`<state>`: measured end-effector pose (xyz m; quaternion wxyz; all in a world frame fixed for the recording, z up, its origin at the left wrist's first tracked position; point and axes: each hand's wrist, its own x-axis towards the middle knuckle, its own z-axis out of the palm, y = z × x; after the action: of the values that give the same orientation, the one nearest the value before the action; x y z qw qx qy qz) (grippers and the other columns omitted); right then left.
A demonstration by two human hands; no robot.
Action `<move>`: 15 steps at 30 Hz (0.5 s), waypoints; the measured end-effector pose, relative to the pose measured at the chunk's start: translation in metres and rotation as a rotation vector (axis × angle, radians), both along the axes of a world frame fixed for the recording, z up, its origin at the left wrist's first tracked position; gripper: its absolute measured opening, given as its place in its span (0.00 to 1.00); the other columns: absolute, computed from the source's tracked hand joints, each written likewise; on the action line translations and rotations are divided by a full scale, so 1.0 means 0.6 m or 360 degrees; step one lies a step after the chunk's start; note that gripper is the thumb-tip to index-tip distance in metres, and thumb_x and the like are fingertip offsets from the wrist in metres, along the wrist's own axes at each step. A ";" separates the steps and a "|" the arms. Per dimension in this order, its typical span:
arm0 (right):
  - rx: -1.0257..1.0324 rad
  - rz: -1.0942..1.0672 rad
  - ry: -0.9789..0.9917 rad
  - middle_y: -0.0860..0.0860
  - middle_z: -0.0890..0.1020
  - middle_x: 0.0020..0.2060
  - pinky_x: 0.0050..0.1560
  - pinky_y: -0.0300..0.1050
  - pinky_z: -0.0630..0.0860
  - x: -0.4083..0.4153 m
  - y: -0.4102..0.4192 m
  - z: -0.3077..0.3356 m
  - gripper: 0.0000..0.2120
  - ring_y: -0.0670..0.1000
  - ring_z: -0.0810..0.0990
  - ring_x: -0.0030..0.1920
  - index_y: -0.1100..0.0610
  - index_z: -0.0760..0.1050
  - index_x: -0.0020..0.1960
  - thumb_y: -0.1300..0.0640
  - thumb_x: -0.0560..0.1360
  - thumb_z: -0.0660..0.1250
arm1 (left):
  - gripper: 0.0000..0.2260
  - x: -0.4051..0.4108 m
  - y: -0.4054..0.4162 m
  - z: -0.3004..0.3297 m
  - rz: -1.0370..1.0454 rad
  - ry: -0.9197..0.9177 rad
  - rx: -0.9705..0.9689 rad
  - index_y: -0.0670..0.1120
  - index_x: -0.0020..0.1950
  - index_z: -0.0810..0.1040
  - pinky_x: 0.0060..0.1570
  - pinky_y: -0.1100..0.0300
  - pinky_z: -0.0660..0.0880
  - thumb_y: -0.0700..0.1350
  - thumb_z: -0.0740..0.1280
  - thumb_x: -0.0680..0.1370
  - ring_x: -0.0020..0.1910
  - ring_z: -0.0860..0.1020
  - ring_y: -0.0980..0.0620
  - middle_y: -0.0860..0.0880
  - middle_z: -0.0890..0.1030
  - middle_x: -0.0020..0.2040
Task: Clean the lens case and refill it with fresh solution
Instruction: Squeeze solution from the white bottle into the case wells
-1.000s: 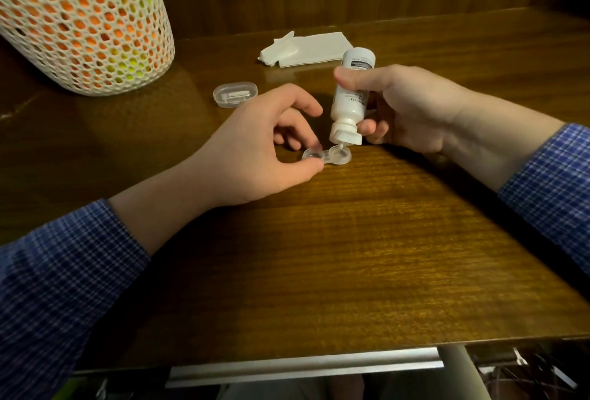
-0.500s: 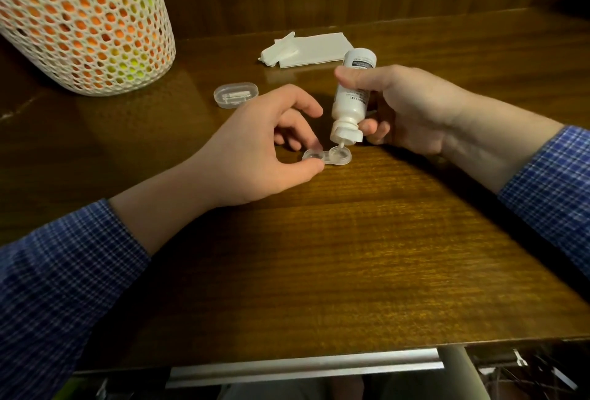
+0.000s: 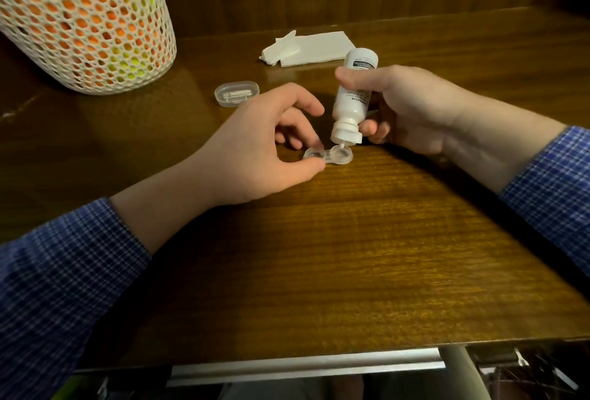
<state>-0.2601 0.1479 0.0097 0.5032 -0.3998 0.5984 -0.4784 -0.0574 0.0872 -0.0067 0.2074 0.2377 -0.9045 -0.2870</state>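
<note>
- We steady the case on the table, a little beyond mid-table and between both hands. Both wells are uncapped and face up.
- Left hand: thumb and a fingertip pinch the left well's rim; the other fingers arch above it and hold nothing.
- Right hand: wrapped round the bottle, thumb across its front. The bottle is inverted, with its nozzle just above the right well.
- We cannot tell whether liquid is leaving the nozzle or how full either well is; the clear plastic hides the level.
- Handling, our judgement: the case is light, stiff and thin-walled, likely to skid on the glossy wood or tip if nudged. Hold it by an outer rim or the bridge between wells, with fingers kept out of the cups. Wet plastic would be slippery.
- The bottle looks squeezable, so mid-body is the right hold, and gentle pressure should avoid overfilling.
- Writing: a dark band with pale lettering near the bottle's base, and small print lower down. Both are upside down and too blurred to read; no brand can be made out.
- Also present: a clear lid behind the left hand, a folded tissue farther back, and a mesh basket at far left.
</note>
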 end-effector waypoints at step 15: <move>0.0011 0.0000 0.0003 0.49 0.84 0.33 0.22 0.34 0.66 -0.002 -0.002 0.000 0.12 0.45 0.72 0.25 0.55 0.74 0.55 0.47 0.80 0.68 | 0.25 -0.001 0.001 0.004 0.0006 -0.0004 0.0002 0.49 0.66 0.75 0.47 0.69 0.78 0.46 0.79 0.72 0.48 0.83 0.60 0.57 0.86 0.47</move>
<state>-0.2613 0.1469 0.0100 0.5040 -0.3985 0.6005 -0.4760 -0.0579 0.0875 -0.0043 0.2066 0.2399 -0.9041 -0.2870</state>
